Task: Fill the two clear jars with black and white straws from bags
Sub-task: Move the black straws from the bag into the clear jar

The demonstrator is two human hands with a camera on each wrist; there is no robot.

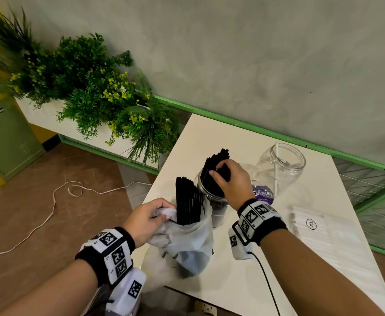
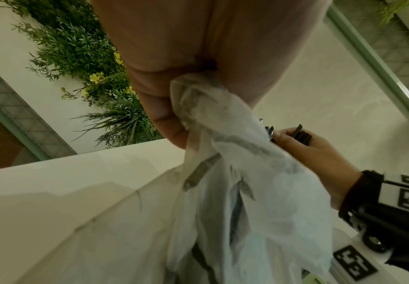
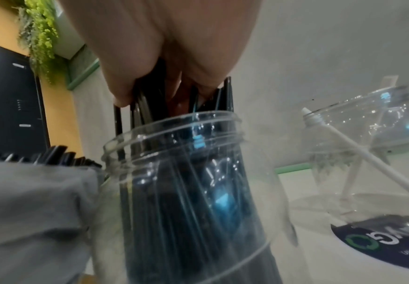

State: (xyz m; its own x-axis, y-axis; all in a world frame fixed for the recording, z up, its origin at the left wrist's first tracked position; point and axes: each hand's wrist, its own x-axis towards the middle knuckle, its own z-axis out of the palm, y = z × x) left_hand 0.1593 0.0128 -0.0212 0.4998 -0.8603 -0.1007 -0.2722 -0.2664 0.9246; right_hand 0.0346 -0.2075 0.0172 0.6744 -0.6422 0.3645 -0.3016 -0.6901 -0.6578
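Right hand (image 1: 231, 179) curls its fingers round a bunch of thin black plastic straws (image 1: 219, 166), clamped on them over the mouth of the near clear plastic jar (image 1: 216, 201), lower ends already inside. Left hand (image 1: 146, 221) pinches the crumpled rim of a thin translucent white plastic bag (image 1: 187, 242), just left of that jar and touching it; more black straws in the bag (image 1: 188, 201) stand upright, tops above the bag mouth. Second clear jar (image 1: 280, 166) sits behind and right, well apart from both hands, one white straw (image 1: 276, 169) leaning in it. Flat clear pack of white straws (image 1: 319, 226) lies on the white table (image 1: 244, 281), right of the right wrist. Green plants (image 1: 91, 92) beyond the table's left edge

Left wrist view: left hand (image 2: 179, 86) bunched tight on the bag (image 2: 247, 192), which hangs below it and covers most of the jar; right hand (image 2: 315, 151) beyond, black straw ends (image 2: 301, 134) poking from its fist

Right wrist view: right hand (image 3: 159, 57) fingers wrapped on straws (image 3: 150, 107) at the jar (image 3: 186, 201) mouth, jar packed dark. Bag (image 3: 33, 211) with straw tops left, second jar (image 3: 373, 153) with white straw (image 3: 358, 151) right
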